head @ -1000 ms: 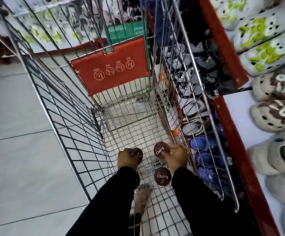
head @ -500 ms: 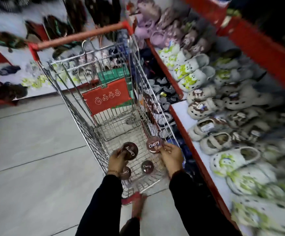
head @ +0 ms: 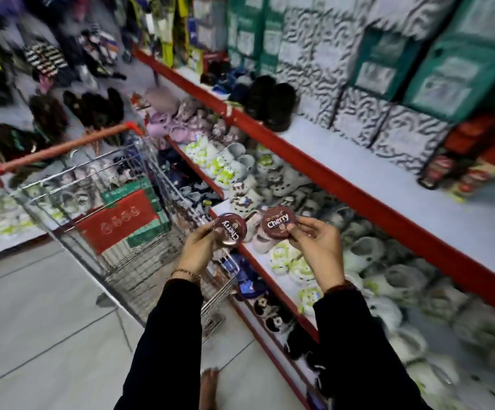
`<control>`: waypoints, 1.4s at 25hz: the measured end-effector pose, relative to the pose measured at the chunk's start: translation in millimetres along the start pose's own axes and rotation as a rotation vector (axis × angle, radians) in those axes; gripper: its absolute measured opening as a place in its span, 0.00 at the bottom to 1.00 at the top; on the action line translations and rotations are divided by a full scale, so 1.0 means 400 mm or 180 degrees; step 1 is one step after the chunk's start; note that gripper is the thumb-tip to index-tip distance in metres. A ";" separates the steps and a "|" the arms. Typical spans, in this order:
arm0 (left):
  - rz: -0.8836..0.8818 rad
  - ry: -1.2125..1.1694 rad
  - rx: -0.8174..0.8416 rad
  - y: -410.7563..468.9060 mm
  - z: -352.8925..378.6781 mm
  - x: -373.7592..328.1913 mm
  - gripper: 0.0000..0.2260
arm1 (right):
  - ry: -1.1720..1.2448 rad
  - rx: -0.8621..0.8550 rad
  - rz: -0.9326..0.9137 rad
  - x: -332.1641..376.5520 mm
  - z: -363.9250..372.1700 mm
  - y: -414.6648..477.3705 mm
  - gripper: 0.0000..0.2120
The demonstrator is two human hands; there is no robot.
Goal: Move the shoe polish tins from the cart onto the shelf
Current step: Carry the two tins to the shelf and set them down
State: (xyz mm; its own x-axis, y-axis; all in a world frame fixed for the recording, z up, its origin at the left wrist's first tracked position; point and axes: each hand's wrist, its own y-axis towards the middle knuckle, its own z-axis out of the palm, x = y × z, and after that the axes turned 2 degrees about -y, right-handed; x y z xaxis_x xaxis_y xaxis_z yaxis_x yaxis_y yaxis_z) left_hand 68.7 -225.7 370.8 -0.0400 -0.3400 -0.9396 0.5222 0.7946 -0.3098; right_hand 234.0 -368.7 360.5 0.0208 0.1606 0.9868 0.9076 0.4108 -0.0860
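At the far left, dark sandals (head: 98, 109) hang blurred on a wall display above a pale tiled floor (head: 33, 321). The cart (head: 116, 220) stands on that floor: a thin steel wire basket with a red plastic handle bar and a red flap inside; what lies on its bottom cannot be made out. Just right of it, the left hand (head: 200, 250), in a black sleeve with a thin chain bracelet at the wrist, is closed around a round, flat, dark brown tin (head: 230, 230), its glossy lid reading "Cherry" sideways. The right hand (head: 318, 247), apart from the left, pinches a second tin (head: 278, 221) of the same kind by its rim, lid facing the camera. Both tins are held in the air, above the cart's right edge and the low shelf of clogs (head: 272, 170), soft moulded white and green ones crowding that lower tier. Higher, the shelf (head: 373, 184) shows a red metal lip and a smooth pale board, largely bare at its middle. On it stand black shoes (head: 272, 102), then zebra-patterned and green boxes (head: 388, 84) stacked against the back, and at the far right a blurred stack of red tins (head: 476, 155)
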 end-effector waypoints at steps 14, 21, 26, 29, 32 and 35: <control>0.0729 0.0412 0.1934 -0.130 0.662 -0.128 0.11 | 0.0274 -0.2070 -0.0043 0.149 -0.658 -0.131 0.12; 0.1223 0.1879 0.2067 -0.145 0.893 -0.076 0.15 | -0.0303 -0.2669 0.0432 0.131 -0.758 -0.063 0.04; 0.1437 0.2677 0.1965 -0.129 0.972 -0.083 0.15 | -0.1035 -0.2921 0.0650 0.156 -0.756 -0.003 0.13; 0.1669 0.2999 0.1916 -0.128 1.001 -0.083 0.16 | -0.1814 -0.2890 0.0874 0.179 -0.755 0.014 0.13; 0.1763 0.3133 0.1926 -0.129 1.020 -0.081 0.15 | -0.2163 -0.2868 0.1005 0.195 -0.750 0.019 0.13; 0.1931 0.3221 0.1897 -0.133 1.024 -0.079 0.13 | -0.2524 -0.2944 0.1004 0.208 -0.736 0.009 0.13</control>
State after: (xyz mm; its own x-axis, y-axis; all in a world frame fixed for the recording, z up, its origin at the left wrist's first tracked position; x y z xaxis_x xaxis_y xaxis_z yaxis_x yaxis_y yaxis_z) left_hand 391.1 -463.4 476.9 -0.1471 0.7190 -0.6792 0.9645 0.2566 0.0628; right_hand 362.5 -617.9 482.8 0.3240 0.7628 0.5596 0.8693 -0.4735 0.1421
